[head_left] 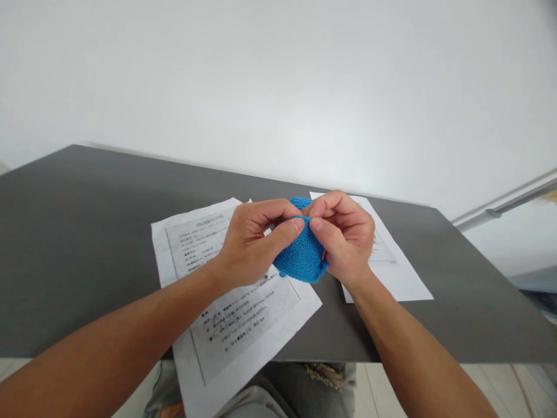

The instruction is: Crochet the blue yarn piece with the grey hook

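Note:
A blue crocheted piece (pixel 300 253) hangs above the table between my two hands, its round rows of stitches facing me. My left hand (pixel 260 235) pinches its upper edge between thumb and forefinger. Close beside it, my right hand (pixel 344 232) grips the same edge with thumb and fingertips. A thin orange bit (pixel 324 255) shows at the piece's right side by my right palm; I cannot make out what it belongs to. More blue crochet rises behind the fingertips, partly hidden by them.
On the dark grey table (pixel 108 232) lies a printed sheet (pixel 248 325), its lower corner hanging over the front edge. Another printed sheet (pixel 400 278) lies to the right, partly behind my right hand. A white wall (pixel 278 87) stands behind the table, and a metal rail (pixel 500 212) runs at far right.

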Demonstrator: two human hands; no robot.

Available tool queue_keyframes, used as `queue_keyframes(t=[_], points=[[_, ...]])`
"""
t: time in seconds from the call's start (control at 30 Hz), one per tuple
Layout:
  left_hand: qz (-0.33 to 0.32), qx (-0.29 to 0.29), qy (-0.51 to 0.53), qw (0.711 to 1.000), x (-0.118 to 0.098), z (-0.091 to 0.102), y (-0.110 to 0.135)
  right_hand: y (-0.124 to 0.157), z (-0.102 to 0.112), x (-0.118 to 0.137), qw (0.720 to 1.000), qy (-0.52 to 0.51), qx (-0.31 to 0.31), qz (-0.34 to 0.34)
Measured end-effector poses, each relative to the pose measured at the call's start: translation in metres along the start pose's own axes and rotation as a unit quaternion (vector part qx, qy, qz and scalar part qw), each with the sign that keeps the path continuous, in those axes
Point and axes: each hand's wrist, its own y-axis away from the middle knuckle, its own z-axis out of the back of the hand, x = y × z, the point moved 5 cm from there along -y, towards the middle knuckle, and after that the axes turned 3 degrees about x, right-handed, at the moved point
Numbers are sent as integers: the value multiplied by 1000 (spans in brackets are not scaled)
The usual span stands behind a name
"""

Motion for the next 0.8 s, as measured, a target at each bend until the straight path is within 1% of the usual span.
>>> queue_keyframes(t=[0.37, 0.63, 0.8], points=[[2, 14, 11, 1000, -2, -2, 1, -2, -2, 5, 1000, -1, 0, 9], [9, 14, 36, 999, 1, -3, 1, 0, -1, 4, 1000, 11, -9, 4], [7, 5, 20, 1000, 0, -2, 1, 0, 0, 3, 1000, 7, -5, 3]])
